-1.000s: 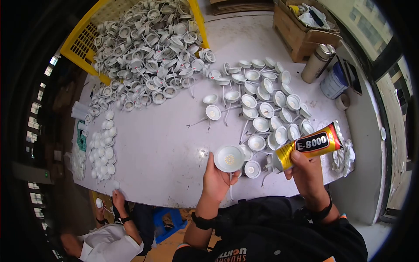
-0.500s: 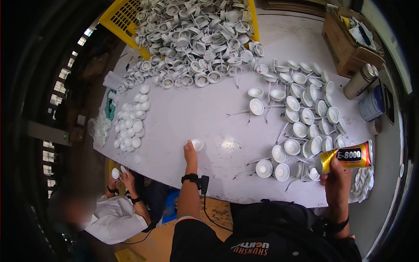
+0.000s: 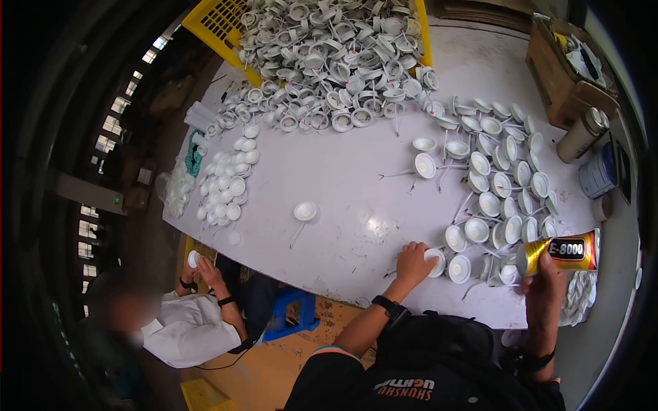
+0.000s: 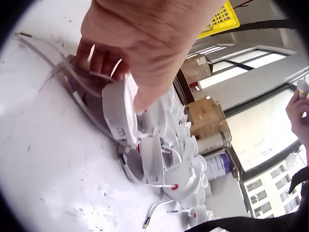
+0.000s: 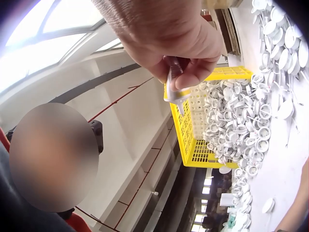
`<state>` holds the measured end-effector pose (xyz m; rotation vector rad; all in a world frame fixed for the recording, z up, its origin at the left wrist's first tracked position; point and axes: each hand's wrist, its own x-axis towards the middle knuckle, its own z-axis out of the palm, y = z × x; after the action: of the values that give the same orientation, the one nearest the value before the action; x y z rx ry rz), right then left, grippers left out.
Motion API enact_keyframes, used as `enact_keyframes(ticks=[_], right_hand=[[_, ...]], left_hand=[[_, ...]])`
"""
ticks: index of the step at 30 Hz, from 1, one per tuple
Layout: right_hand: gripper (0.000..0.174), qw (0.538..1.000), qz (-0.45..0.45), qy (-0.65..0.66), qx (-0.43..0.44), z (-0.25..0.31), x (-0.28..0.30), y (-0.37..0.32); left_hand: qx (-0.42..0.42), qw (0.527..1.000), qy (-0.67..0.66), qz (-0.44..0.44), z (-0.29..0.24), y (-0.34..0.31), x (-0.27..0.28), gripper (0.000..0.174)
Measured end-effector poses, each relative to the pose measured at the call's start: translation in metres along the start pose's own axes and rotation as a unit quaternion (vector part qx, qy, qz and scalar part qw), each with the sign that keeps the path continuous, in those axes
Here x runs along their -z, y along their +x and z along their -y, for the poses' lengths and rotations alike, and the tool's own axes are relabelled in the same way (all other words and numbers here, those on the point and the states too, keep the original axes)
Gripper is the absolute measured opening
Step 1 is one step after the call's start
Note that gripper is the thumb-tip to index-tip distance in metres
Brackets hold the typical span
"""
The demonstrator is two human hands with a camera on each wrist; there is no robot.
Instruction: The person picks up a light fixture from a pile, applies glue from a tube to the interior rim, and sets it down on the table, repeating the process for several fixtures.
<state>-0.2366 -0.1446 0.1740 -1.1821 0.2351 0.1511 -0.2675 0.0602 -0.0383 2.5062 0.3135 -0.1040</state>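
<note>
At the near end of the group of white downlights, my left hand point(image 3: 413, 266) pinches one downlight point(image 3: 434, 263) by its rim. The left wrist view shows the thumb at the face of this downlight point(image 4: 116, 108) and the fingers behind it, its wires trailing over the table. My right hand point(image 3: 546, 291) holds a yellow and black glue tube point(image 3: 563, 252) marked E-8000, raised near the table's right side. Its pale nozzle point(image 5: 175, 92) points out past the fingers in the right wrist view. A lone downlight point(image 3: 305, 211) lies face up mid-table, its wire toward the near edge.
A yellow crate point(image 3: 425, 34) spills a heap of white lamp housings point(image 3: 336, 68) at the back. White domed pieces point(image 3: 223, 188) lie in a group at left. A carton point(image 3: 565, 75), a flask point(image 3: 579, 137) and a blue-white tub point(image 3: 598, 171) line the right. Another person point(image 3: 192, 329) sits at left.
My left hand carried a downlight leftward, let it go mid-table, then moved back right to another downlight. My right hand kept the glue tube. The head view turned left.
</note>
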Motion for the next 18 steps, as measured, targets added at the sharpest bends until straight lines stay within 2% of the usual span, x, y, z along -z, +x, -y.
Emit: enact_keyframes(ticks=[5, 7, 10, 11, 16, 18], right_hand=[[0.024, 1.000, 0.010, 0.012, 0.006, 0.003, 0.004, -0.006], [0.023, 1.000, 0.007, 0.010, 0.006, 0.003, 0.006, -0.008], [0.022, 0.999, 0.036, 0.007, 0.016, 0.008, 0.006, -0.008], [0.022, 0.999, 0.035, 0.006, 0.016, 0.009, 0.005, -0.007], [0.023, 0.997, 0.073, -0.004, 0.007, 0.011, 0.002, -0.009], [0.022, 0.998, 0.061, -0.006, 0.005, 0.016, -0.001, -0.011]], left_hand=[[-0.001, 0.999, 0.045, -0.006, 0.004, -0.001, 0.000, 0.030], [0.116, 0.984, -0.072, 0.112, 0.008, -0.002, 0.013, 0.030], [0.118, 0.982, -0.132, 0.064, 0.026, -0.010, 0.014, 0.029], [0.149, 0.966, -0.192, 0.082, 0.034, -0.011, 0.012, 0.027], [0.133, 0.980, -0.123, 0.084, 0.049, -0.012, 0.006, 0.027], [0.152, 0.970, -0.181, 0.064, 0.050, -0.013, 0.002, 0.028]])
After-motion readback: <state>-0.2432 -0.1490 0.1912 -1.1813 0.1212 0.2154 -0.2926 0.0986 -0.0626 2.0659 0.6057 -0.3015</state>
